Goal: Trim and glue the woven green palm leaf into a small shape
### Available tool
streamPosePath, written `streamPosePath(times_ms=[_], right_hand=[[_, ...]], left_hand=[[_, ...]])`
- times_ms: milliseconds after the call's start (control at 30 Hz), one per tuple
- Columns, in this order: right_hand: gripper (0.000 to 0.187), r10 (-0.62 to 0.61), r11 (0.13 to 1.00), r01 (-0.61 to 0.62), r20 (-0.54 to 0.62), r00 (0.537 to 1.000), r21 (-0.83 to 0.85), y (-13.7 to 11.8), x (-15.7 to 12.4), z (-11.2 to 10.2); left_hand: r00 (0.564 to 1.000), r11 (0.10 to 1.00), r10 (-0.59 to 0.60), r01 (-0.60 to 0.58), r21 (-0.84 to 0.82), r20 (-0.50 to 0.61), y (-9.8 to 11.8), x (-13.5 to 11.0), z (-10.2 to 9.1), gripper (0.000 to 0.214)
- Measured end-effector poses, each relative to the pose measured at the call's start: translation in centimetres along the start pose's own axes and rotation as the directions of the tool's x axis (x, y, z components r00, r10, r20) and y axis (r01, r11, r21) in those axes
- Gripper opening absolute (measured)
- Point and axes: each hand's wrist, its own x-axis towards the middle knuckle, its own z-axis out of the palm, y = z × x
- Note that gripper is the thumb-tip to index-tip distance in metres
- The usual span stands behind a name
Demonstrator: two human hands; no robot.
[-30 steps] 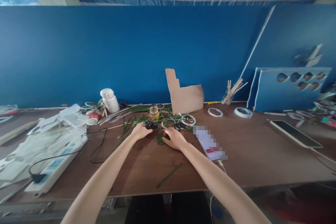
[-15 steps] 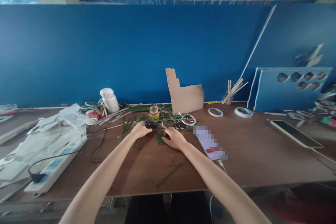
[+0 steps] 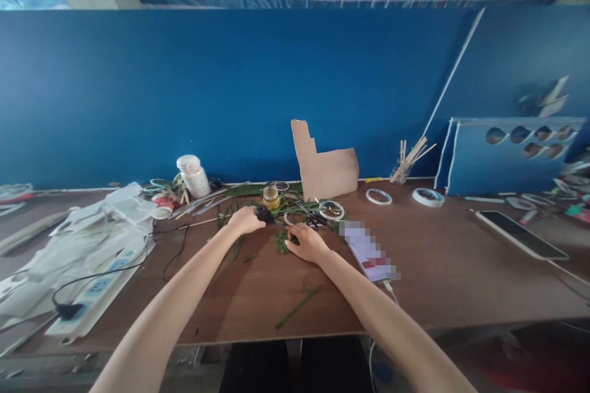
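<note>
Crumpled white plastic sheeting is heaped at the far left of the tabletop, with a white power strip laid across it and a black cable looped just beside it. A white plastic bottle is stood near the back edge, next to a red-and-white cup. A small black clip is pinched in the fingertips of the left hand, just above green leaf strips strewn over the tabletop. A small glass jar of amber liquid is placed just behind them. The right hand is laid palm-down and curled against leaf scraps; whether anything is gripped cannot be told. Black scissors are left just beyond it, and a cardboard cutout is propped against the blue wall. A phone with a blurred screen is placed to the right, and two white tape rolls and a glass of wooden sticks are set further back, while a blue board with round holes and a tablet are seen at the far right
</note>
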Motion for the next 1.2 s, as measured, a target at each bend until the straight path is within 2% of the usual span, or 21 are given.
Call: streamPosePath(times_ms=[167, 267, 367, 1033, 1200], right_hand=[[0.007, -0.002, 1.0, 0.002, -0.014, 1.0, -0.002, 0.1, 0.0, 0.1], [0.008, -0.002, 1.0, 0.002, -0.012, 1.0, 0.0, 0.2, -0.1, 0.1], [0.009, -0.009, 1.0, 0.009, -0.013, 1.0, 0.003, 0.2, 0.0, 0.2], [0.005, 0.005, 1.0, -0.004, -0.032, 0.999, 0.01, 0.3, -0.1, 0.3], [0.005, 0.0, 1.0, 0.001, -0.032, 0.999, 0.025, 0.3, 0.0, 0.2]], left_hand=[[0.999, 0.995, 0.016, -0.02, 0.098, 0.048, 0.4, 0.3, -1.5, 0.016], [0.991, 0.993, 0.055, -0.067, 0.093, 0.122, 0.7, 0.1, -2.3, 0.014], [0.988, 0.996, 0.07, -0.078, 0.051, 0.138, 0.9, 0.0, -2.7, 0.016], [0.982, 0.997, 0.041, -0.052, 0.056, 0.187, 1.1, 0.0, -1.7, 0.021], [0.989, 0.997, 0.046, -0.055, 0.06, 0.141, 0.8, 0.1, -2.3, 0.019]])
